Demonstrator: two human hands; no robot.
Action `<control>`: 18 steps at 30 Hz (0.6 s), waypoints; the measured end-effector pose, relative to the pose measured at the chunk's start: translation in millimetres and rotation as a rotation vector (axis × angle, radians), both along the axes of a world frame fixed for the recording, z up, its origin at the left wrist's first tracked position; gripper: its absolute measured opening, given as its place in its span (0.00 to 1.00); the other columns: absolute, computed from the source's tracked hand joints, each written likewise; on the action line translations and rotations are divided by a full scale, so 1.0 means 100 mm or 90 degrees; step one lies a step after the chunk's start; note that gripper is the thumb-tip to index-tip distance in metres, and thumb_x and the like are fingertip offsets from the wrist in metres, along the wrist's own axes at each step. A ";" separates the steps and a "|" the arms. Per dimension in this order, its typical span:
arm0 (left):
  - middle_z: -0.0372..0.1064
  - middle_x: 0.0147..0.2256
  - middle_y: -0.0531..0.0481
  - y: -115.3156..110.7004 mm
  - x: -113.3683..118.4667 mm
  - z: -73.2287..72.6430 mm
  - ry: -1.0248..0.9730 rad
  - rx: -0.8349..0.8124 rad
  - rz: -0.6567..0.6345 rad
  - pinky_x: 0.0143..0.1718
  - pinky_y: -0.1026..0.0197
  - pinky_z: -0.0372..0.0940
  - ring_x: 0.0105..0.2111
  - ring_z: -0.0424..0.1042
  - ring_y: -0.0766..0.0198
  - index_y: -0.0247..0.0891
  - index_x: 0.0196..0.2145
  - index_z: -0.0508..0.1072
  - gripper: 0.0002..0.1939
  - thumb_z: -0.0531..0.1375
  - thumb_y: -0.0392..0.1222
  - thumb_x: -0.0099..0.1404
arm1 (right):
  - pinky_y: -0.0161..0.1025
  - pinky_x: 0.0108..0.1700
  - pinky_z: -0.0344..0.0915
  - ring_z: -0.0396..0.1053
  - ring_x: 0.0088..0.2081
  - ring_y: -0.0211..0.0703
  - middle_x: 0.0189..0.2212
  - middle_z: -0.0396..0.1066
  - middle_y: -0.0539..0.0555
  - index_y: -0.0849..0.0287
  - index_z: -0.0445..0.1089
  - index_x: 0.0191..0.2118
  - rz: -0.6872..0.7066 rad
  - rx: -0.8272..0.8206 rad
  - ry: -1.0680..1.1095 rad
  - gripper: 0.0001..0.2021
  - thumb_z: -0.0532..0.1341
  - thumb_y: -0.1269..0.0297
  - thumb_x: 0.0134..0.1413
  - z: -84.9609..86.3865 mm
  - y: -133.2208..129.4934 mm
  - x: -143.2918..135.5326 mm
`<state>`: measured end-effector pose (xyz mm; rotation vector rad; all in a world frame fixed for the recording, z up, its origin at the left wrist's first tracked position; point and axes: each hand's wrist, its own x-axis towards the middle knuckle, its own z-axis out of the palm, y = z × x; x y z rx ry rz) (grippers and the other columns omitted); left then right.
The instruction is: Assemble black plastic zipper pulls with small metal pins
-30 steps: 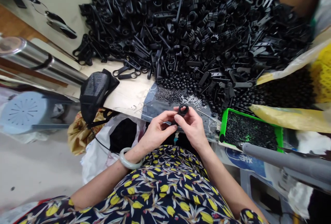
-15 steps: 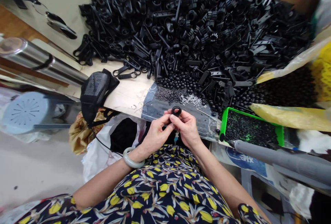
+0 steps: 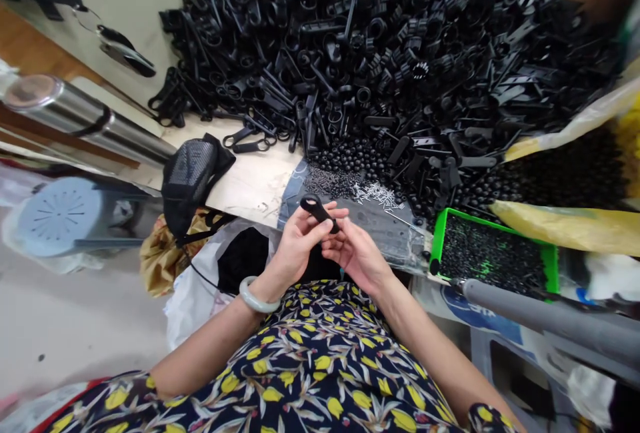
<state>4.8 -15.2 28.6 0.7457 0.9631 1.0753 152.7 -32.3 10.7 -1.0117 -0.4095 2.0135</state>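
Note:
My left hand [image 3: 295, 241] is closed on a black plastic handle-like part with a ring at one end [image 3: 316, 209]. The thumb lies along the part, and its ring end points up and to the left. At the lower end of the same part, my right hand [image 3: 359, 256] has its thumb and fingertips around the tip, the other fingers loosely curled. Whether a small piece sits between the right fingertips is hidden. Just beyond the hands lie a scatter of small silver pins [image 3: 377, 195], tiny dark pieces [image 3: 327, 181] and black beads [image 3: 357, 155].
A large heap of black plastic parts [image 3: 320, 53] covers the back of the table. To the right stand a green tray [image 3: 439, 239] of small black pieces and a grey bar [image 3: 525, 306]. On the left are a black mesh pouch [image 3: 190, 169] and a steel flask [image 3: 65, 106].
The black part has turned from ring-end toward me to lying slantwise, its length now showing. My left hand has shifted slightly left, and my right fingers have loosened and spread somewhat.

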 end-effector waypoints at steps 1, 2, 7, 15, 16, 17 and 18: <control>0.75 0.59 0.40 -0.01 -0.04 -0.02 0.029 0.025 -0.017 0.62 0.49 0.65 0.60 0.72 0.50 0.39 0.46 0.76 0.13 0.69 0.42 0.64 | 0.35 0.41 0.76 0.75 0.33 0.36 0.35 0.78 0.50 0.54 0.76 0.46 -0.001 0.010 -0.017 0.20 0.70 0.45 0.57 -0.02 0.02 0.01; 0.70 0.63 0.41 -0.01 -0.10 -0.05 0.057 0.046 -0.038 0.61 0.50 0.66 0.61 0.71 0.50 0.40 0.46 0.76 0.13 0.69 0.41 0.64 | 0.36 0.41 0.76 0.75 0.34 0.37 0.35 0.77 0.49 0.53 0.76 0.45 -0.010 0.042 -0.061 0.19 0.71 0.46 0.56 -0.03 0.04 0.04; 0.70 0.61 0.45 0.14 -0.50 -0.17 0.262 0.156 0.055 0.57 0.54 0.66 0.59 0.70 0.55 0.43 0.53 0.72 0.22 0.62 0.30 0.61 | 0.46 0.52 0.71 0.74 0.43 0.46 0.42 0.78 0.53 0.52 0.77 0.44 0.021 0.444 -0.600 0.09 0.67 0.54 0.63 -0.12 0.17 0.45; 0.77 0.42 0.44 0.82 0.18 -0.19 0.685 0.567 -0.136 0.50 0.48 0.63 0.46 0.69 0.52 0.38 0.49 0.78 0.11 0.62 0.41 0.72 | 0.49 0.50 0.69 0.71 0.45 0.50 0.42 0.76 0.58 0.54 0.77 0.46 0.104 0.688 -0.889 0.10 0.60 0.59 0.71 -0.37 0.18 0.59; 0.77 0.42 0.43 0.91 0.31 -0.23 0.718 0.588 -0.152 0.49 0.48 0.62 0.46 0.68 0.51 0.37 0.50 0.78 0.11 0.62 0.41 0.71 | 0.49 0.50 0.69 0.71 0.45 0.50 0.42 0.76 0.58 0.54 0.77 0.47 0.101 0.681 -0.888 0.10 0.60 0.59 0.71 -0.39 0.17 0.58; 0.76 0.42 0.43 0.99 0.42 -0.28 0.744 0.601 -0.168 0.48 0.48 0.62 0.46 0.68 0.50 0.37 0.49 0.78 0.11 0.63 0.41 0.71 | 0.49 0.50 0.69 0.71 0.45 0.50 0.42 0.76 0.58 0.54 0.77 0.48 0.097 0.673 -0.887 0.10 0.59 0.59 0.71 -0.40 0.16 0.57; 0.75 0.41 0.42 1.07 0.50 -0.32 0.761 0.609 -0.178 0.48 0.49 0.62 0.46 0.67 0.50 0.37 0.48 0.79 0.10 0.63 0.39 0.71 | 0.50 0.50 0.69 0.71 0.45 0.50 0.43 0.76 0.58 0.53 0.77 0.49 0.096 0.666 -0.884 0.11 0.59 0.58 0.71 -0.41 0.15 0.57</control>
